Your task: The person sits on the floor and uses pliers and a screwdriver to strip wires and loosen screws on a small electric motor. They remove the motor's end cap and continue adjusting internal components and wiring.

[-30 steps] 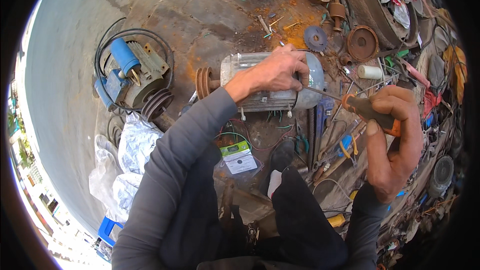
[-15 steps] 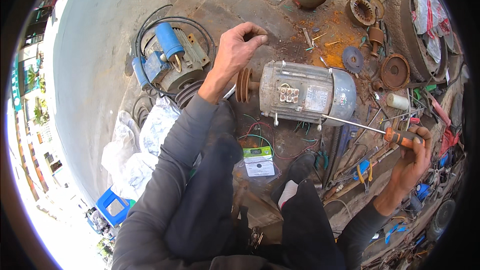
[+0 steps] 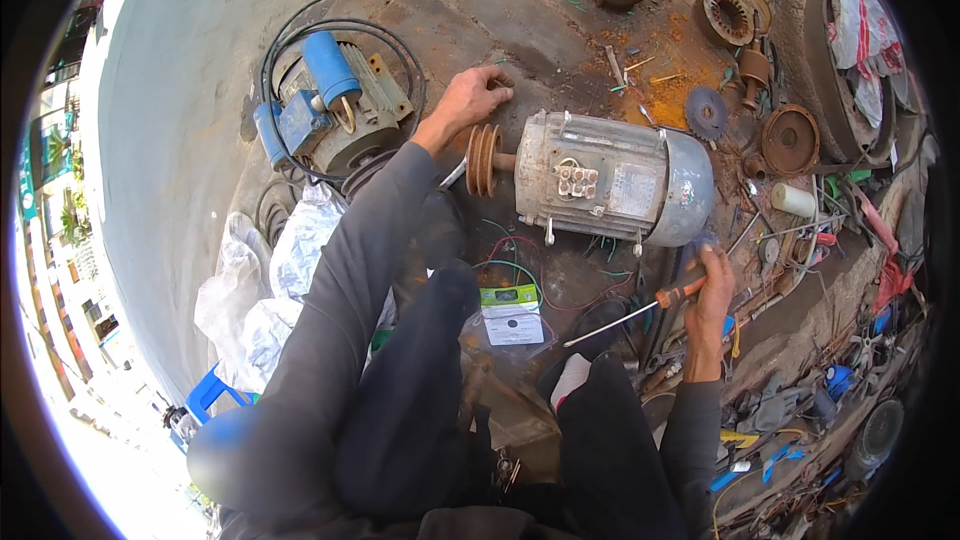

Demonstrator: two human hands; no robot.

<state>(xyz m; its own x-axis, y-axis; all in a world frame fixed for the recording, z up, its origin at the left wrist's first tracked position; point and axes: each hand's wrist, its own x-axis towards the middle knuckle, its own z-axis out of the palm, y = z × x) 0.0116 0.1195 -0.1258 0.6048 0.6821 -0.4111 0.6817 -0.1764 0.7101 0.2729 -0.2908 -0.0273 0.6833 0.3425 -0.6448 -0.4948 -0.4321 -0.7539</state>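
The grey motor [image 3: 605, 155] lies on the ground [image 3: 470, 0] before you, terminal block [image 3: 577, 180] facing up. Near its capped end, your right hand [image 3: 710, 305] has its grip wrapped round an orange-handled screwdriver [image 3: 682, 291]; your left hand [image 3: 468, 105] curls near the rusty pulley [image 3: 481, 162], whether holding anything you cannot tell.

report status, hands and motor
Left hand near rusty pulley, grip unclear. Right hand holds orange-handled screwdriver, tip clear of the motor. Terminal block exposed. Green-and-white packet lies on the motor's near side.
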